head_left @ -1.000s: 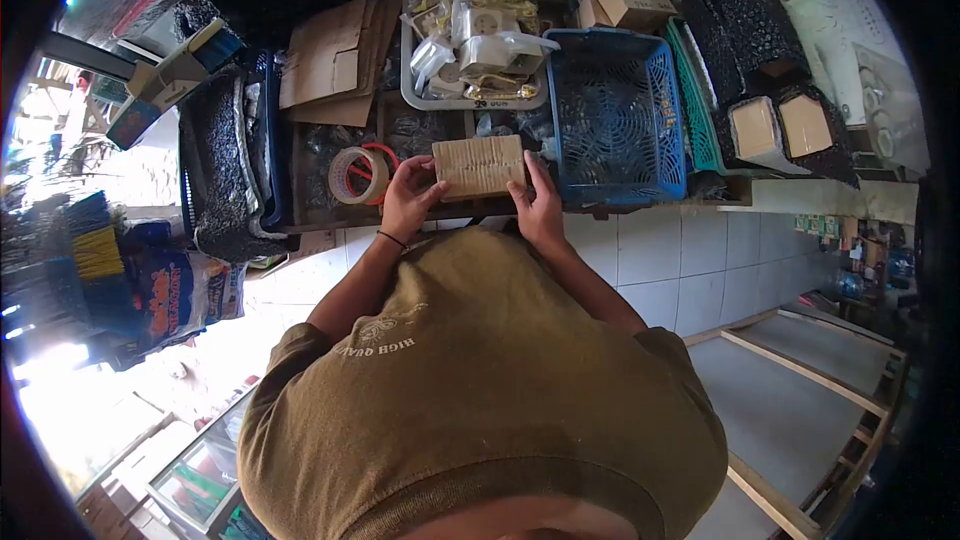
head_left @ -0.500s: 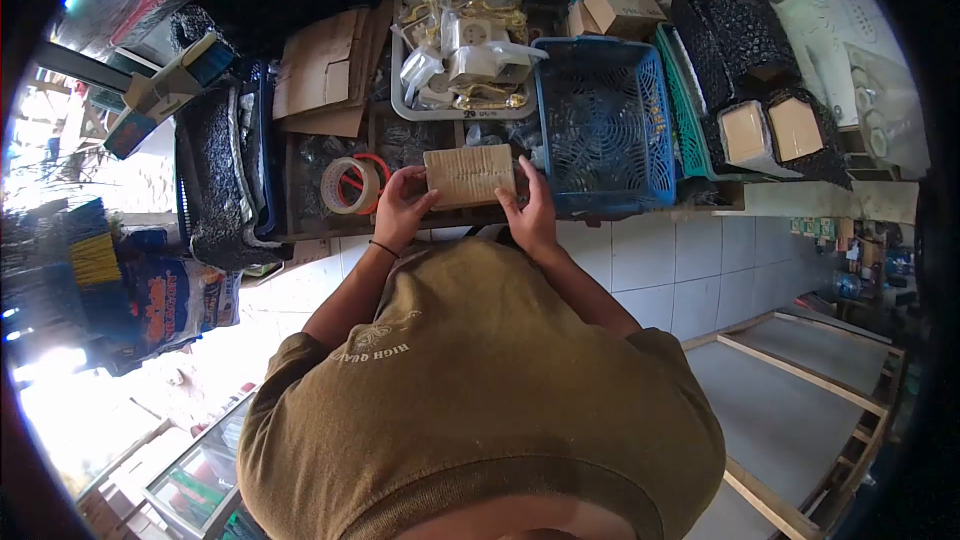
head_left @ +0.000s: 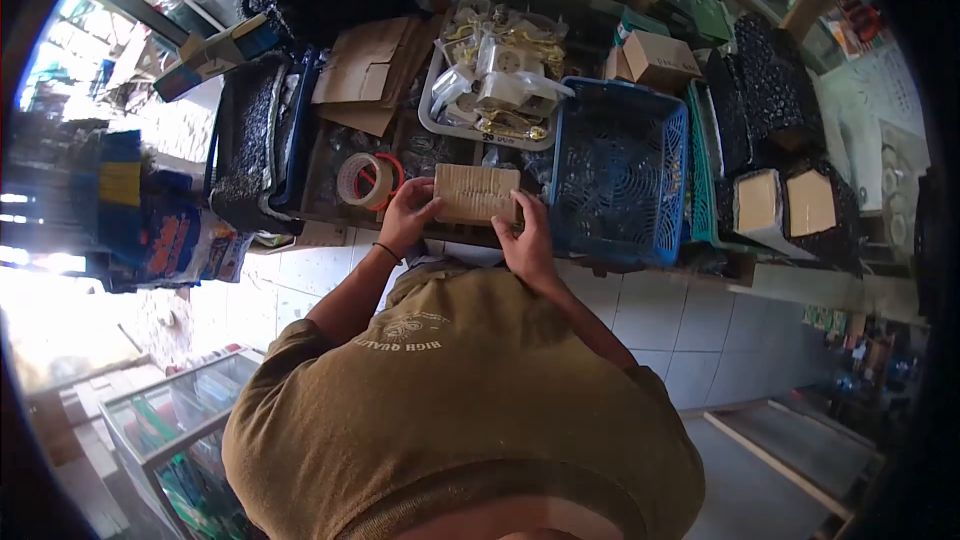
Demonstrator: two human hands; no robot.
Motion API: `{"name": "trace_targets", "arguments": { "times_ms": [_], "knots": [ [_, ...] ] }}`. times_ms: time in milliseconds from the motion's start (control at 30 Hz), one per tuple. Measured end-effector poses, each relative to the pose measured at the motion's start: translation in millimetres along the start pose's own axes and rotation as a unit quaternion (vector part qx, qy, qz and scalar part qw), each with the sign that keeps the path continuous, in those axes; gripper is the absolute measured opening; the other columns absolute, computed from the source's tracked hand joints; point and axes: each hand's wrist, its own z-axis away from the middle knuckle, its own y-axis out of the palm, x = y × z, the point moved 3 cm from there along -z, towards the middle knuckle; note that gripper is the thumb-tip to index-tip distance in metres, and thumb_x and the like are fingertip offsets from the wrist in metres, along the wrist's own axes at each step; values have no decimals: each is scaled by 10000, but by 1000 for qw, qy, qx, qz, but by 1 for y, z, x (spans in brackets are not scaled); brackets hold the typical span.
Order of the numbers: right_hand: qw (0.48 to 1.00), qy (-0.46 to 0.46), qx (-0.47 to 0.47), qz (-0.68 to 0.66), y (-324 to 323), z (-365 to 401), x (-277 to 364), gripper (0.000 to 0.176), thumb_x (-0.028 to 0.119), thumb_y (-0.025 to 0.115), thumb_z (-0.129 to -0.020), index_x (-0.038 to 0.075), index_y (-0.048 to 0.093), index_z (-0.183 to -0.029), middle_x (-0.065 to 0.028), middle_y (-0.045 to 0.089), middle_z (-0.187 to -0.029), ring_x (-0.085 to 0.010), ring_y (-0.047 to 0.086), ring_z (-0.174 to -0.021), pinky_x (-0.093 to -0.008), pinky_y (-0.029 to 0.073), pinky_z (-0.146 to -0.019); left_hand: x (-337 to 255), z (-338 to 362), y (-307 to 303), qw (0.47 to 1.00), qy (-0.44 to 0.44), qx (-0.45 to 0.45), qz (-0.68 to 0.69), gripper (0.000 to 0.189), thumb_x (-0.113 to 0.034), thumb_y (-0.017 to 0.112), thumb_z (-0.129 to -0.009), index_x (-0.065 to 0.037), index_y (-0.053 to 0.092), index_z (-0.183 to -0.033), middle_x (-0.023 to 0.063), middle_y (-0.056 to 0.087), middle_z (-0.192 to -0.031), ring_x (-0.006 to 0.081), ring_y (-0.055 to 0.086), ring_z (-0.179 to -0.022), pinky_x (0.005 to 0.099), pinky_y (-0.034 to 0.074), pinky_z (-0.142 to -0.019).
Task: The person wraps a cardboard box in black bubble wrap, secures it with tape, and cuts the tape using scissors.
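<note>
Between my two hands is a small rectangle of corrugated cardboard (head_left: 477, 193), its ridged face turned up toward me. My left hand (head_left: 408, 215) grips its left edge, the thumb lying near the lower left corner. At the opposite edge, my right hand (head_left: 524, 236) pinches the cardboard between thumb and fingers. Just left of my left hand lies a roll of tape (head_left: 352, 180), with a red ring-shaped object (head_left: 398, 180) against it. What lies under the cardboard is hidden.
A white tray (head_left: 432, 120) of bagged gold-coloured fittings stands behind the cardboard. To the right are a blue plastic basket (head_left: 561, 160) and a green basket (head_left: 702, 180). Folded cardboard sheets (head_left: 352, 65) lie at the back left, beside a bin holding black bubble wrap (head_left: 243, 130).
The camera view has turned and shifted, so the bench sits lower and further right in the picture. Both hands keep hold of the cardboard at its sides.
</note>
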Motion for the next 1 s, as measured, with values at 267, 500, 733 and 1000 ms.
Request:
{"name": "trace_targets", "arguments": {
  "times_ms": [267,500,733,1000],
  "knots": [
    [983,91,105,-120,-7,16,-22,620,238,624,-815,13,317,-1304,-239,435,-1177,-357,461,-1075,-391,400,-889,8,16,22,989,-20,-145,37,363,-265,575,-869,-19,520,-1130,57,591,-1023,120,542,-938,246,417,-834],
    [959,138,137,-205,9,2,-34,614,277,567,-865,-41,279,-1303,-260,377,-1270,-368,397,-1162,-392,332,-967,20,22,18,976,-154,-133,73,663,-508,552,-823,-50,405,-1279,83,532,-1129,166,512,-998,320,471,-731],
    [956,132,144,-220,4,-10,-28,630,247,586,-844,-47,273,-1306,-276,345,-1285,-387,367,-1180,-414,293,-994,6,19,12,981,-173,-80,42,574,-434,552,-848,-70,424,-1273,65,522,-1116,167,518,-973,313,473,-735],
    [988,-105,81,79,-20,-30,37,509,188,640,-776,32,431,-1214,-189,399,-1248,-332,421,-1127,-403,424,-845,-54,18,-80,946,55,-265,-179,283,-264,600,-802,15,618,-849,139,613,-716,252,585,-648,333,453,-612]
  ]
}}
